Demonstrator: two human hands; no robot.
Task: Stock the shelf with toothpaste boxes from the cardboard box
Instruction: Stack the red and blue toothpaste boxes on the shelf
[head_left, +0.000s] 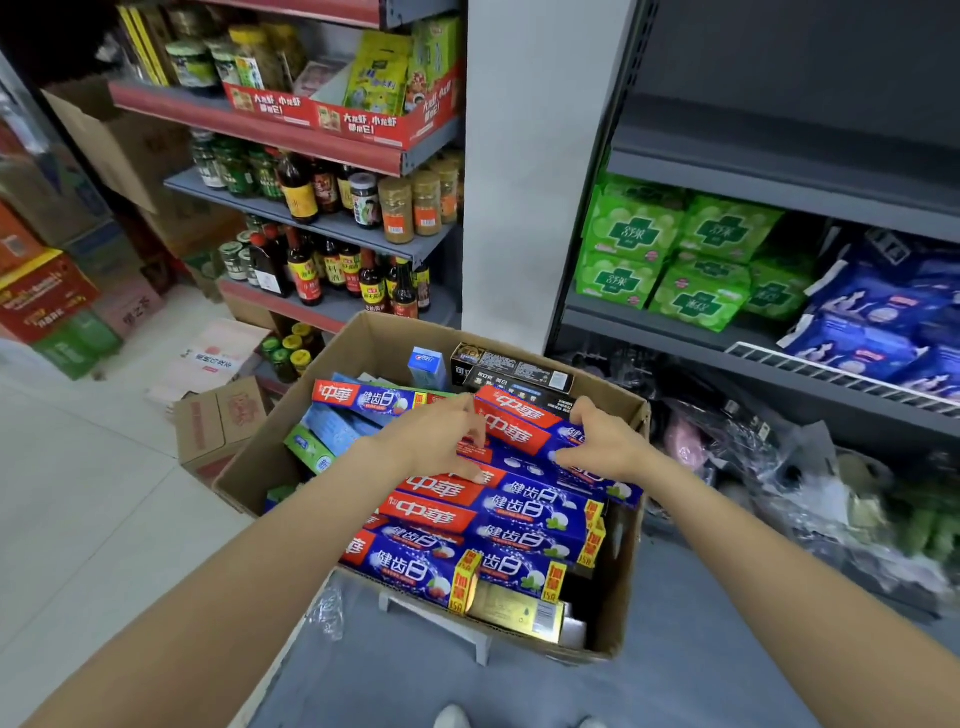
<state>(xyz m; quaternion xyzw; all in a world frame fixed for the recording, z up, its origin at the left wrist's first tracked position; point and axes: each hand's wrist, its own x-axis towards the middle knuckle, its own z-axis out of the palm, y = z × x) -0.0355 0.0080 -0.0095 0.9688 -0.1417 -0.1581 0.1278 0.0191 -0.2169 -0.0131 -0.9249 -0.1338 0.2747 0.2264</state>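
An open cardboard box (363, 338) stands in front of me, full of red-and-blue toothpaste boxes (488, 512) lying in a stack, with black ones (511, 366) at the far end. Both my hands reach into it. My left hand (436, 441) curls its fingers round the left end of the top red-and-blue toothpaste box (524, 431). My right hand (597, 441) pinches the same box near its right end, thumb on the near side, fingers over the far edge. The dark grey shelf (779, 176) rises to the right of the box.
The right shelf holds green packs (680, 260) and blue packs (872, 322); a wire divider (841, 376) runs along its edge. Black plastic bags (779, 467) lie below. A shelf of sauce bottles and jars (332, 249) stands left, with cartons (218, 421) on the floor.
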